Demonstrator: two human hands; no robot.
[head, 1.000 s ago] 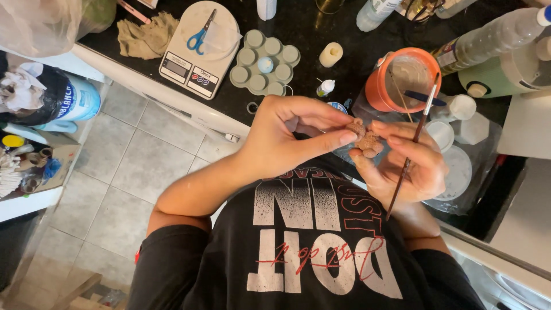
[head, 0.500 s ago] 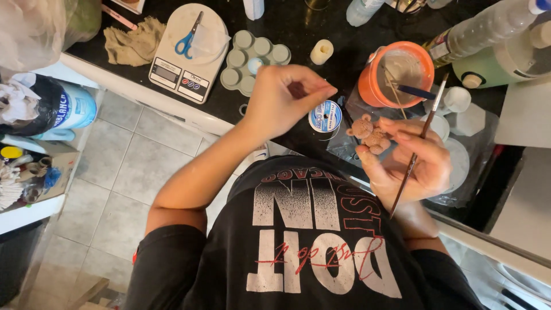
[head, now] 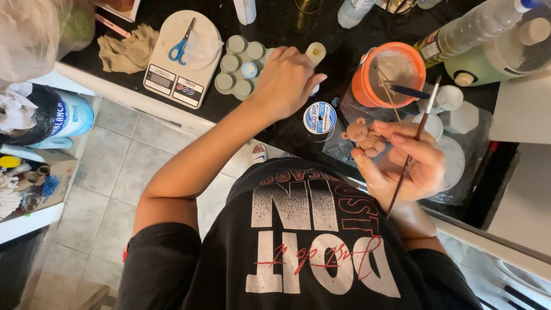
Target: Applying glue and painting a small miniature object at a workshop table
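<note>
Nearest the body, the right hand (head: 404, 166) pinches a small brown bear figurine (head: 364, 136) at its fingertips and also grips a thin paintbrush (head: 412, 149) slanting across the palm, bristles pointing away. The bear looks light, rigid and probably brittle, like cast plaster or clay, with little ears and limbs that could snap; it is best held by the thicker body, as here, and any wet paint on it would smudge. Just beyond it a spool of clear cord (head: 319, 117) lies flat on the black countertop (head: 338, 51). The left hand (head: 287, 80) reaches farther out, fingers curled down near a small cream cylinder (head: 315, 53) and the edge of a grey paint palette (head: 244, 68); whether it grasps anything I cannot tell. An orange cup (head: 390, 77) with sticks stands close to the right, easy to knock. Farther left sits a white kitchen scale (head: 181, 57) carrying blue-handled scissors (head: 181, 43), then a crumpled rag (head: 129, 49); bottles line the far edge
</note>
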